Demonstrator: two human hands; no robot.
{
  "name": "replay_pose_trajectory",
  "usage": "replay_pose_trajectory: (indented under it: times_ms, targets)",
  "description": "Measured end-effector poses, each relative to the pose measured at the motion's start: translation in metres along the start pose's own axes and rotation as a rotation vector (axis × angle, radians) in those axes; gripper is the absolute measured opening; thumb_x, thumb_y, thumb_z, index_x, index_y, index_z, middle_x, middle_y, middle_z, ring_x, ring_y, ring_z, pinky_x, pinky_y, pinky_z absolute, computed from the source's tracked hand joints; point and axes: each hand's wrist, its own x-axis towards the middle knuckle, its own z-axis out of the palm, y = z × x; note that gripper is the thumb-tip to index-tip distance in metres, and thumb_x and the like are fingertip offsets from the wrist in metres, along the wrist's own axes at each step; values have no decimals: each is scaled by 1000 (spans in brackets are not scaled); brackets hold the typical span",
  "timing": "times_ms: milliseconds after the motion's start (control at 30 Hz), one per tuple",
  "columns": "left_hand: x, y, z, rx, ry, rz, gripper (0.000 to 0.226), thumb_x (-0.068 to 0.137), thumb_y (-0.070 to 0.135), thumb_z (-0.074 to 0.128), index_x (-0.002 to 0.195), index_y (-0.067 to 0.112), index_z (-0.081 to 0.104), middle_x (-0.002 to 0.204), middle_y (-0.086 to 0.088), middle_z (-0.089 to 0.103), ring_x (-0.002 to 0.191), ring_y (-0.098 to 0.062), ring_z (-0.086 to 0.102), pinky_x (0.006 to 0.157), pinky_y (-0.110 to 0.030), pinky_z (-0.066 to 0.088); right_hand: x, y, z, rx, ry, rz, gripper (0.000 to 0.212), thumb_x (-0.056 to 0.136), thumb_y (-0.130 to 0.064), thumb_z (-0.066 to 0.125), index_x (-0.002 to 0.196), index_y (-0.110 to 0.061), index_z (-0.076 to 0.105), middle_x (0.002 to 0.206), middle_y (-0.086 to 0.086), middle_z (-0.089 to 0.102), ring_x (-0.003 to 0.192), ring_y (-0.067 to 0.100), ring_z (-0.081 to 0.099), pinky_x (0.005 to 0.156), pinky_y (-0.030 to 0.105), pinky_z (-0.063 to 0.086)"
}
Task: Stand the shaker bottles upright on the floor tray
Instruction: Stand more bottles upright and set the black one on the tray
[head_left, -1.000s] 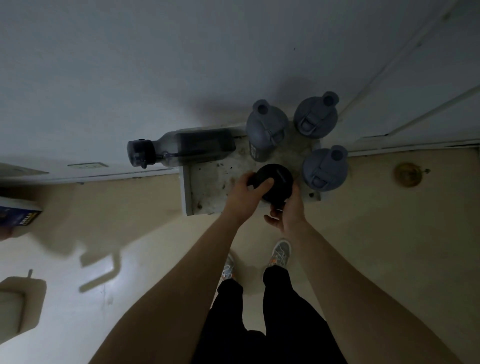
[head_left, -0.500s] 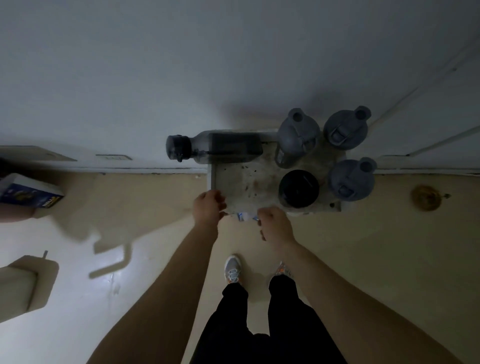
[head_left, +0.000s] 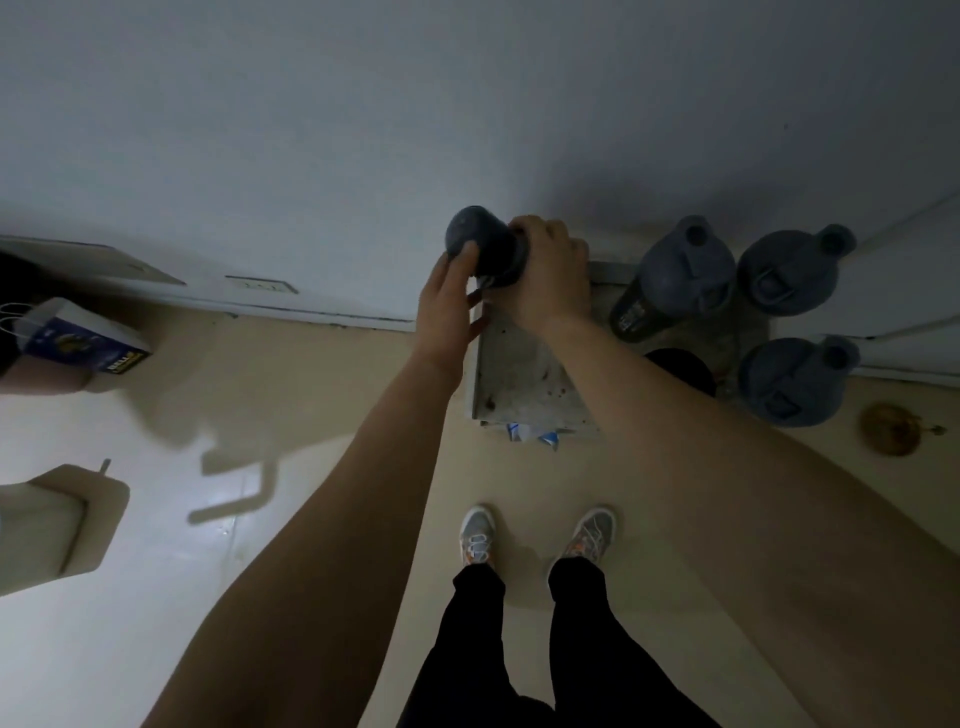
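A dark shaker bottle (head_left: 480, 244) is lifted at the far left corner of the stained white floor tray (head_left: 514, 374), its lid end tilted toward me. My right hand (head_left: 550, 275) wraps its body and my left hand (head_left: 449, 299) cups it from the left, thumb on the lid. Three grey-lidded shaker bottles stand upright at the tray's right: one at the back (head_left: 675, 275), one in the far corner (head_left: 789, 270), one at the near right (head_left: 795, 379). A black-lidded bottle (head_left: 680, 366) stands between them, partly hidden by my right forearm.
A white wall rises behind the tray, with a door frame at the right. A blue-and-white wrapper (head_left: 535, 434) sticks out under the tray's near edge. A brass floor fitting (head_left: 891, 428) lies to the right, a blue box (head_left: 85, 338) at the left. My shoes (head_left: 537, 535) stand below.
Both hands moved from the tray's near edge to the bottle that lay on its side by the wall, took hold of it and raised its lid end up.
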Motion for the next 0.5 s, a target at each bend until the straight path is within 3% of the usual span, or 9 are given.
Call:
replay_pose_trajectory:
  times_ms: [100,267,500]
  targets:
    - [-4,2,8,205,-42,170,28,94,43,54,121,34,60,116,8,64,113,-14,61,99,-43,52,-15,15,-5,271,40,76,67,66,-38,86,123,-20,56,123,7,60,108,19,58,96,33,50]
    - [-10,4,21,384,-88,227,42,89,51,55,123,28,63,118,4,64,113,-20,61,99,-51,52,-27,30,-14,414,28,162,59,68,-34,86,117,-15,60,110,1,69,101,13,63,92,32,55]
    - [-24,7,19,416,-82,207,30,96,40,54,124,30,60,107,19,61,110,-13,60,100,-47,51,-40,29,-30,393,-97,179,69,69,-27,85,128,-17,51,128,5,64,122,25,58,105,47,49]
